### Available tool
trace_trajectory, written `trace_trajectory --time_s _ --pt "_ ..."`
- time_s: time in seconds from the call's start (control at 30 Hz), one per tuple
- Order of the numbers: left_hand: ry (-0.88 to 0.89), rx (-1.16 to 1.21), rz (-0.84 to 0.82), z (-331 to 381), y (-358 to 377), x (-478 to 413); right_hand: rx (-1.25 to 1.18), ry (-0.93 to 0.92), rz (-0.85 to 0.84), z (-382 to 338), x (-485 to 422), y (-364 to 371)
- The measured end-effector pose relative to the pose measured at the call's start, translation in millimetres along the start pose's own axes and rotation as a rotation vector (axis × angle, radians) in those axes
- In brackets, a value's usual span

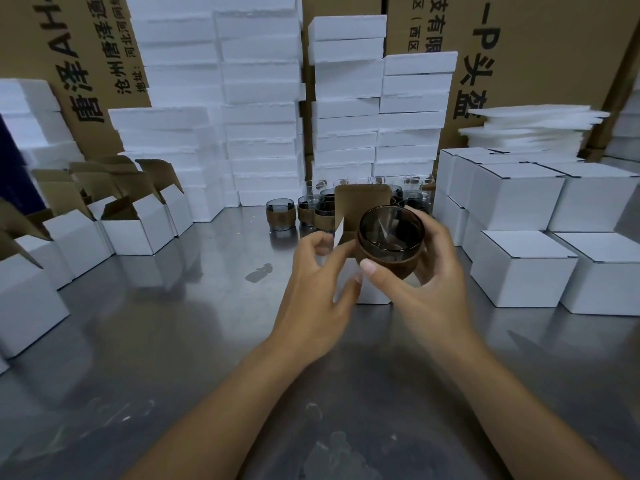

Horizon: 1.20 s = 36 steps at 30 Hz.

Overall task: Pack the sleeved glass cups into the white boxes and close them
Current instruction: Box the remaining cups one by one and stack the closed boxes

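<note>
At the centre of the shiny grey metal desk (173, 341), toward twelve o'clock from the person, a small white cardboard box (377, 295) stands open, its brown-lined lid flap upright at the far side. The left hand (311, 289) holds the box at its nine o'clock wall, fingers curled by the side flap. The right hand (429, 268) grips a smoky glass cup in a brown sleeve (391, 237), thumb and fingers wrapped round it, just above the box's mouth and tilted toward the camera. Lowered while tilted, the cup's rim or sleeve could catch on the white side flap and fold it inward. The box seems lightly steadied, so a push could skid it on the slick desk. A loose grip on the sleeve might let the glass slip. The box's inside is hidden behind the cup and the hands, so any liner cannot be told. More sleeved cups (313, 211) crowd at twelve o'clock, partly covered by the flap. Closed white boxes (519, 202) are stacked at three o'clock and open ones (135, 226) wait at nine o'clock, both groups cut off by the frame edges.
</note>
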<state>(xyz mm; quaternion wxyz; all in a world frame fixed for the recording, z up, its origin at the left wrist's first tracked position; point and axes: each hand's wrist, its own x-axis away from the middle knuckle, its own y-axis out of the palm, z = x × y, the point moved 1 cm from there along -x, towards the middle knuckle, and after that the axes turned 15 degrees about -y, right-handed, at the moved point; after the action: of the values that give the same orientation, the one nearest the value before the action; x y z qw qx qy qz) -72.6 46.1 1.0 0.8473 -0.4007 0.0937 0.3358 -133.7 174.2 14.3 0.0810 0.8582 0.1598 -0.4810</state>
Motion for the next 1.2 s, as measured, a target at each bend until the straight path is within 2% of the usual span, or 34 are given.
trace_trajectory --time_s 0.13,0.5,0.77,1.2 --pt "-0.017 -0.063 -0.089 -5 5 -1 0.012 0.006 -0.003 0 -1 -1" --pt "0.078 -0.086 -0.075 2 2 4 0.013 0.071 -0.023 -5 0 -2" --pt "0.154 -0.044 -0.089 7 -2 6 -0.045 0.099 0.025 -4 0 -2" --pt "0.241 -0.087 -0.026 12 -7 7 0.111 -0.014 0.029 -5 -1 -1"
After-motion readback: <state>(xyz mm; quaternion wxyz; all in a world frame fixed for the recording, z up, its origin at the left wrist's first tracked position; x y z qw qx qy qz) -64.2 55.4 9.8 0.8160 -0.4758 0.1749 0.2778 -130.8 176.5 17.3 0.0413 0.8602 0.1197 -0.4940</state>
